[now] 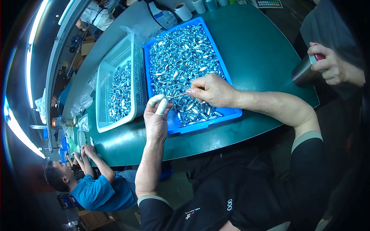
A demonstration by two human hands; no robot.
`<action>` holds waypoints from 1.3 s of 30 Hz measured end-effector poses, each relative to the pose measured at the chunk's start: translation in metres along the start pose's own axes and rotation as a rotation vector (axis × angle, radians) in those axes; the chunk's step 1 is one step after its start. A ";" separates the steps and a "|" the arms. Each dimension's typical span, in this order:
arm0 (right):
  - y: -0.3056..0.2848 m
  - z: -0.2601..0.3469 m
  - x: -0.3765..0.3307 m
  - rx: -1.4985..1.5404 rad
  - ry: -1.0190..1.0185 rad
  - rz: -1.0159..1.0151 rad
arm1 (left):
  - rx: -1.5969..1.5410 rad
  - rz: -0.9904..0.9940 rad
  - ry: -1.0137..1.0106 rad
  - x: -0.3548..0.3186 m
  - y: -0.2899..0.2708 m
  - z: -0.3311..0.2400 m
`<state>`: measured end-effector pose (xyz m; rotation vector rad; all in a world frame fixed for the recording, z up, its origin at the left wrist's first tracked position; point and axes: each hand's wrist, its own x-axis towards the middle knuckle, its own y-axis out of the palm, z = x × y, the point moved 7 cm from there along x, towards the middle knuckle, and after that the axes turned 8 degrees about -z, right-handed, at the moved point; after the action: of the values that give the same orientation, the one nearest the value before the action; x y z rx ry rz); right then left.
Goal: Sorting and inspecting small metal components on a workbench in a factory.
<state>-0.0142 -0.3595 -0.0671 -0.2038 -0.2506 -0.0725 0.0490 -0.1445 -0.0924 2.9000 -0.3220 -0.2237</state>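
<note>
Lettering marks the black shirt; hands grip a metal rod.

The slim rod you hold is shiny metal, like the glossy loose pieces in the smooth blue plastic tray. Left of it, your pale basket is plastic; your green table has a soft sheen, your black shirt matt cloth.

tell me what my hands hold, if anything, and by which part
Your right hand holds a thin rod by its right end. Whether your left hand, at the other end, grips it too cannot be told.
</note>
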 end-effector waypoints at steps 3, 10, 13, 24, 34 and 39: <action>0.001 -0.003 -0.001 -0.006 0.010 0.000 | -0.028 -0.001 0.003 -0.002 0.001 0.003; 0.005 -0.007 -0.002 -0.014 0.043 0.038 | 0.077 0.107 0.093 -0.010 0.020 0.006; 0.002 -0.004 -0.002 -0.006 0.021 -0.013 | 0.222 0.113 0.184 -0.012 0.025 0.000; 0.013 -0.008 -0.002 0.054 0.075 0.114 | 0.332 0.186 0.264 -0.019 0.031 -0.005; -0.005 -0.016 0.003 0.177 0.105 -0.043 | 1.215 -0.193 1.199 -0.017 0.008 -0.133; 0.001 -0.014 0.002 0.180 0.082 -0.048 | 1.453 0.204 0.786 0.001 0.040 -0.041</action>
<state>-0.0086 -0.3614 -0.0797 -0.0156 -0.1789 -0.1056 0.0494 -0.1749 -0.0442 3.7082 -0.8639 1.8472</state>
